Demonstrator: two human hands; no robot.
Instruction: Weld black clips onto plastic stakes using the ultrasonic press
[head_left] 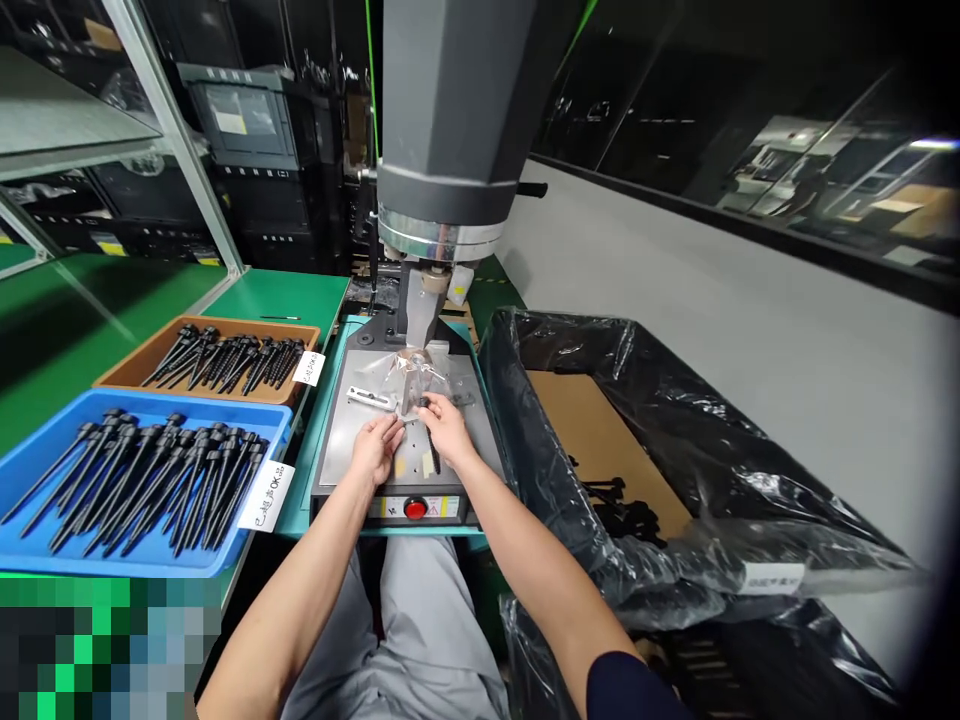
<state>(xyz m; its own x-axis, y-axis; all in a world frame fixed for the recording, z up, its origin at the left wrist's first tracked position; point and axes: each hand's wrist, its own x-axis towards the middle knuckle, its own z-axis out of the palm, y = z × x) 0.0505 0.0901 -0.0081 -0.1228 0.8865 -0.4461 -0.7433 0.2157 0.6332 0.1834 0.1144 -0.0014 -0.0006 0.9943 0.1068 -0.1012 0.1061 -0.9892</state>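
Observation:
My right hand (446, 428) is closed on a black ribbed spike (434, 458), its fingers around the head end while the thin shaft hangs toward me. My left hand (377, 447) is beside it, fingertips pinched together near the front of a clear fixture (420, 375). Whatever lies between those left fingertips is too small to make out. Both hands are over the metal base plate (341, 440) of a press. Its metal horn (421, 305) points down just behind the fixture. A white slotted bracket (372, 399) lies left of the fixture.
Left of the press, a blue tray (281, 425) and a brown tray (120, 372) hold many black spikes. To the right stands a box lined with black plastic (555, 440), with cardboard and several spikes inside. A red button (415, 509) is on the press front.

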